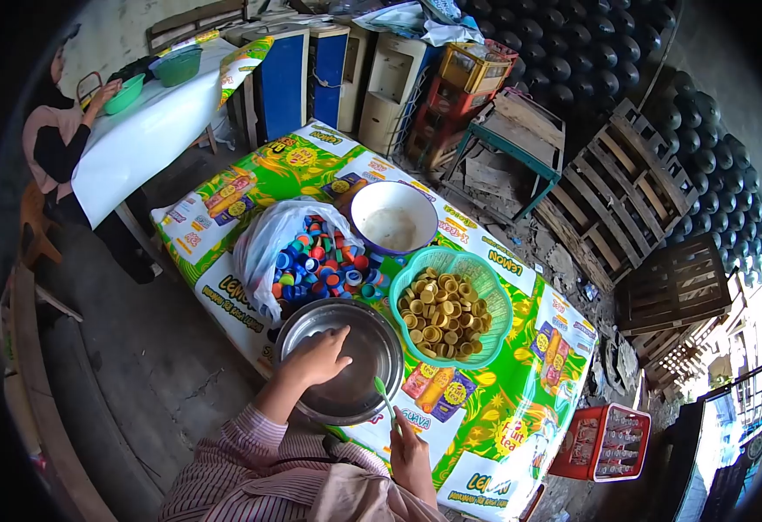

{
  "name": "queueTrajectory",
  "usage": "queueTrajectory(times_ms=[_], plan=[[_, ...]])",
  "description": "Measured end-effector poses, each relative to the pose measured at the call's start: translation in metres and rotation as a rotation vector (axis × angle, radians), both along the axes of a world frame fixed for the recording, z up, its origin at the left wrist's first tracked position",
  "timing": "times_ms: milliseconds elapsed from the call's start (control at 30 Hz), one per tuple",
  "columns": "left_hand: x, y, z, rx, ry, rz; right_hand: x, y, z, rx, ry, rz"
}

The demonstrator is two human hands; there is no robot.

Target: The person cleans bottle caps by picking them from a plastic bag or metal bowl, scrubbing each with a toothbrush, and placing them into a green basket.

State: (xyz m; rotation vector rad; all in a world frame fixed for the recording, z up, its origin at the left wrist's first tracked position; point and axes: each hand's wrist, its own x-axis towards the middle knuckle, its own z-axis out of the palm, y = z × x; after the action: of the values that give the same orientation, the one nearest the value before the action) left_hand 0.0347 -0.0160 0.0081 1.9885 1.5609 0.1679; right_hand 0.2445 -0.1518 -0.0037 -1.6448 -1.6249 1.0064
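Cluttered and dim, the yard holds stacked black tyres, wooden pallets [633,187] and crates around a table draped in a green and yellow printed cloth [494,409]. The person's left hand [318,358] rests flat, fingers spread and holding nothing, on the inside of a metal basin [359,383] at the near edge of the table. The right hand [409,445] is closed around a slim pale green tool [384,396], probably a toothbrush, though it is too small to be sure. The grip sits at the low end of the handle; the other end rises away from the grip toward the basin's rim and hangs just over its near right edge. The tool's long axis runs from the fist up and slightly left, pointing at the basin's middle.

Beyond the left hand lies a clear plastic bag of mixed coloured bottle caps [320,261], touching the basin's far rim. Ahead of the right grip stands a teal scalloped bowl [494,335] full of yellow caps, with a white bowl [394,224] farther off. Another person stands well apart at a second table, a hand at a green bowl [125,94].

Judging from this, the work goes best if the left hand steadies the basin firmly while the right keeps the tool's head low and angled inward, so that short strokes stay inside the rim.
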Motion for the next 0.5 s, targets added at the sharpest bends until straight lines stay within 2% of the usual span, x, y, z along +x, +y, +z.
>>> queueTrajectory(times_ms=[67, 133, 200, 267, 367, 400, 433, 467, 500], plan=[[-0.020, -0.009, 0.011, -0.068, -0.032, 0.000, -0.004, 0.005, -0.009, 0.014, -0.038, 0.018], [-0.037, -0.007, 0.012, -0.012, -0.036, 0.048, -0.012, 0.011, -0.001, -0.010, -0.063, 0.009], [-0.054, 0.009, 0.021, -0.126, 0.037, 0.096, -0.022, 0.017, 0.010, -0.071, -0.064, -0.027], [-0.071, 0.041, 0.009, 0.083, 0.060, 0.162, -0.031, 0.020, 0.013, 0.003, -0.092, -0.047], [-0.092, 0.121, -0.026, 0.352, -0.433, 0.157, -0.045, 0.020, 0.014, -0.045, -0.073, -0.115], [-0.094, 0.144, -0.037, 0.380, -0.477, 0.219, -0.052, 0.021, 0.018, -0.069, -0.092, -0.128], [-0.100, 0.168, -0.057, 0.600, -0.317, 0.160, -0.058, 0.021, 0.021, -0.099, -0.114, -0.140], [-0.094, 0.172, -0.045, 0.536, -0.121, 0.233, -0.066, 0.021, 0.023, -0.102, -0.110, -0.163], [-0.088, 0.181, -0.043, 0.608, 0.067, 0.166, -0.070, 0.020, 0.019, -0.098, -0.116, -0.176]])
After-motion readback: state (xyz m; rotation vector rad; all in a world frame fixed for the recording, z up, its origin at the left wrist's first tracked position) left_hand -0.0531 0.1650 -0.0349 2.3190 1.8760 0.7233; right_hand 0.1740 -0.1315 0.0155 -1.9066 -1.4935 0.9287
